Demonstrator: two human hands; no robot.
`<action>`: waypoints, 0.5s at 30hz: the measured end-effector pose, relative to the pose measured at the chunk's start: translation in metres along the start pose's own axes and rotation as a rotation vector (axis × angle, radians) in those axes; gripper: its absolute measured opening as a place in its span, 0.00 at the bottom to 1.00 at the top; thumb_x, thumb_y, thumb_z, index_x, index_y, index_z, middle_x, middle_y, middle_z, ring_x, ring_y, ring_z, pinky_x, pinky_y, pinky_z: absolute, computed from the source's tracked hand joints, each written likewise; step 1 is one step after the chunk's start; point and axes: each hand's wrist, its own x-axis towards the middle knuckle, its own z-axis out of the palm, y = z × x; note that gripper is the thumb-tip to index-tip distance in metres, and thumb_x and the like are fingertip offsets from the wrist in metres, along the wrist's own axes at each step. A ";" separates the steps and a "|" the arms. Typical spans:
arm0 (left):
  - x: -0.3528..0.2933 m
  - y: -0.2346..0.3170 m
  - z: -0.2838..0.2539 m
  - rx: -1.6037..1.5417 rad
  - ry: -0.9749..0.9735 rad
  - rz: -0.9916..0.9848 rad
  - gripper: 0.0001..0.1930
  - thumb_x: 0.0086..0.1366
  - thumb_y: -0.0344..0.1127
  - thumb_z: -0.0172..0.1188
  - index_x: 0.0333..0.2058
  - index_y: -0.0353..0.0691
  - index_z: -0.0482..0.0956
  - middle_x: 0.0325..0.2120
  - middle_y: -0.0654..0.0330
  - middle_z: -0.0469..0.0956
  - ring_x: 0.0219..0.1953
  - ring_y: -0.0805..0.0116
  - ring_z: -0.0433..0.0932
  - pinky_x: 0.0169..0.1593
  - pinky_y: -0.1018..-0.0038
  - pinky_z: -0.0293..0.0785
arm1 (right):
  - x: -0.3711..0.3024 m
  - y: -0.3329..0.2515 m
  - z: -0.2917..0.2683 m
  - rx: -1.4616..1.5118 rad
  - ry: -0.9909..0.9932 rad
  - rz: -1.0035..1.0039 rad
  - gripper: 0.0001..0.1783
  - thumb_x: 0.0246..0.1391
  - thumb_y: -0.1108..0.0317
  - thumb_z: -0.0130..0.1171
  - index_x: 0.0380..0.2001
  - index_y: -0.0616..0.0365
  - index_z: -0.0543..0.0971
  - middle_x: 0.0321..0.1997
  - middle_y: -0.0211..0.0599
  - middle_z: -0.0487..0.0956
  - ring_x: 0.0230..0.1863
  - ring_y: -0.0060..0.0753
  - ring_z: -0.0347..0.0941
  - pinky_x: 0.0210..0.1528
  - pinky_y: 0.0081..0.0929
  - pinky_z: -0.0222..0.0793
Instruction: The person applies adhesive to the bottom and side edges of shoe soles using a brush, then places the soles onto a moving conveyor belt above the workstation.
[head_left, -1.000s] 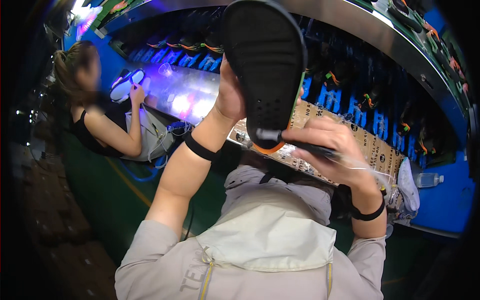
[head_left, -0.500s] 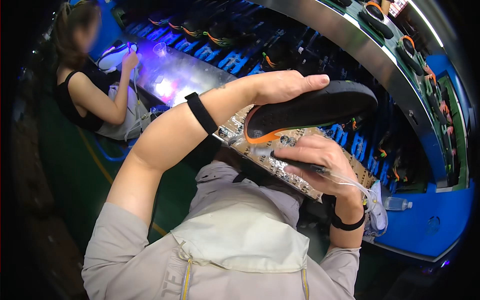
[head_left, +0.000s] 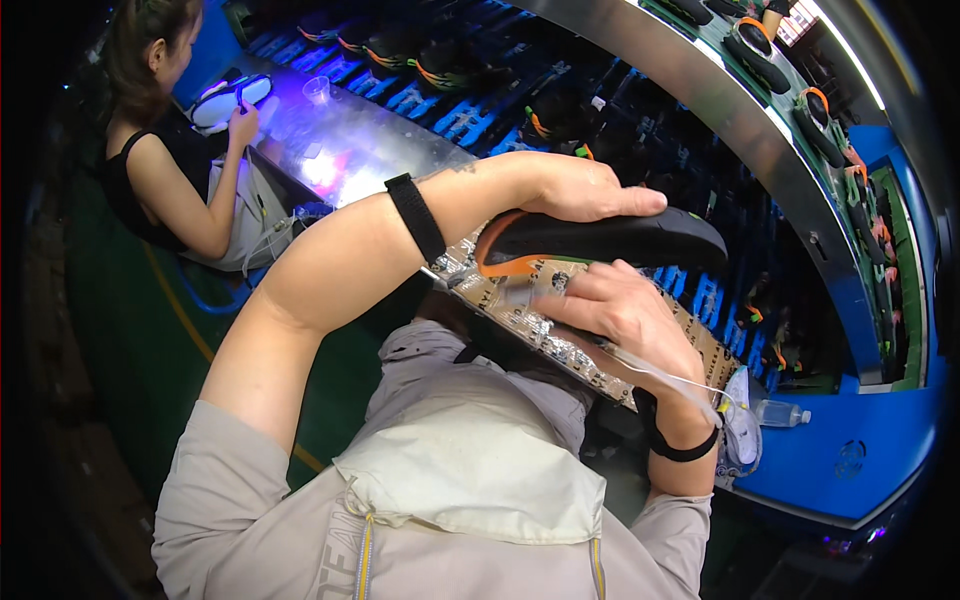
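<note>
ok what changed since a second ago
The shoe sole swung from toe-up to sideways, toe right; the left hand now grips its upper edge. The brush-like tool in the right hand went from over the heel to below it. Neither hand let go.

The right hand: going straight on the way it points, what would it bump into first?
Probably the left forearm, near its black strap; depth is unclear, so the right hand might graze the orange-edged shoe sole first.

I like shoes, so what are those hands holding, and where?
The left hand holds a black-and-orange shoe sole by its upper edge, near the middle; the right hand holds a blurred tool by its handle.
</note>
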 end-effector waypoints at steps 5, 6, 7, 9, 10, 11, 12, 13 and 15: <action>-0.005 -0.057 -0.007 -0.390 0.245 -0.072 0.47 0.78 0.77 0.39 0.57 0.35 0.87 0.52 0.50 0.87 0.54 0.57 0.84 0.63 0.63 0.77 | -0.011 0.006 -0.004 0.200 0.207 0.057 0.16 0.50 0.71 0.78 0.44 0.56 0.89 0.31 0.36 0.81 0.35 0.41 0.78 0.43 0.38 0.70; -0.007 -0.072 0.000 -0.661 0.314 0.063 0.45 0.80 0.74 0.36 0.61 0.36 0.83 0.55 0.50 0.86 0.57 0.59 0.83 0.65 0.63 0.75 | -0.016 0.014 0.002 0.219 0.297 0.069 0.16 0.49 0.74 0.76 0.44 0.57 0.90 0.31 0.37 0.83 0.30 0.41 0.77 0.39 0.37 0.68; -0.010 -0.085 0.007 -0.930 0.375 0.200 0.43 0.82 0.71 0.34 0.66 0.37 0.80 0.58 0.51 0.84 0.59 0.60 0.82 0.67 0.63 0.74 | -0.023 0.018 0.003 0.230 0.362 0.117 0.17 0.47 0.76 0.75 0.43 0.59 0.89 0.33 0.38 0.86 0.29 0.36 0.79 0.36 0.33 0.71; -0.026 -0.132 0.008 -1.459 0.216 0.436 0.40 0.84 0.67 0.31 0.72 0.41 0.71 0.64 0.54 0.81 0.67 0.59 0.77 0.74 0.59 0.68 | -0.041 0.031 0.023 0.307 0.558 0.298 0.16 0.50 0.77 0.73 0.44 0.61 0.89 0.36 0.36 0.88 0.30 0.26 0.79 0.35 0.26 0.73; -0.041 -0.150 0.015 -1.518 0.245 0.457 0.40 0.83 0.69 0.33 0.73 0.42 0.71 0.64 0.56 0.81 0.67 0.57 0.77 0.75 0.58 0.67 | -0.047 0.032 0.031 0.449 0.649 0.426 0.14 0.53 0.77 0.72 0.44 0.62 0.89 0.37 0.35 0.88 0.32 0.22 0.79 0.35 0.22 0.73; -0.054 -0.169 0.026 -1.582 0.261 0.474 0.41 0.82 0.70 0.34 0.73 0.43 0.70 0.65 0.57 0.80 0.68 0.56 0.77 0.76 0.58 0.66 | -0.053 0.033 0.041 0.585 0.742 0.566 0.13 0.55 0.77 0.71 0.45 0.63 0.88 0.38 0.33 0.88 0.34 0.18 0.79 0.36 0.19 0.73; -0.064 -0.199 0.043 -1.531 0.324 0.375 0.44 0.80 0.73 0.34 0.75 0.42 0.67 0.67 0.55 0.78 0.69 0.51 0.76 0.75 0.50 0.66 | -0.058 0.039 0.050 0.654 0.807 0.582 0.11 0.61 0.75 0.69 0.46 0.65 0.87 0.38 0.31 0.87 0.33 0.15 0.76 0.35 0.17 0.71; -0.075 -0.234 0.063 -1.477 0.389 0.280 0.47 0.78 0.76 0.34 0.76 0.41 0.64 0.70 0.52 0.75 0.70 0.46 0.74 0.74 0.43 0.66 | -0.064 0.045 0.061 0.750 0.841 0.632 0.11 0.62 0.75 0.69 0.47 0.65 0.86 0.38 0.28 0.85 0.33 0.13 0.74 0.35 0.15 0.68; -0.103 -0.224 0.073 -1.688 0.039 0.207 0.53 0.75 0.80 0.29 0.80 0.39 0.54 0.71 0.34 0.69 0.71 0.26 0.70 0.66 0.27 0.71 | -0.066 0.052 0.081 0.862 0.959 0.680 0.11 0.64 0.74 0.68 0.48 0.65 0.86 0.38 0.25 0.84 0.34 0.11 0.72 0.37 0.14 0.66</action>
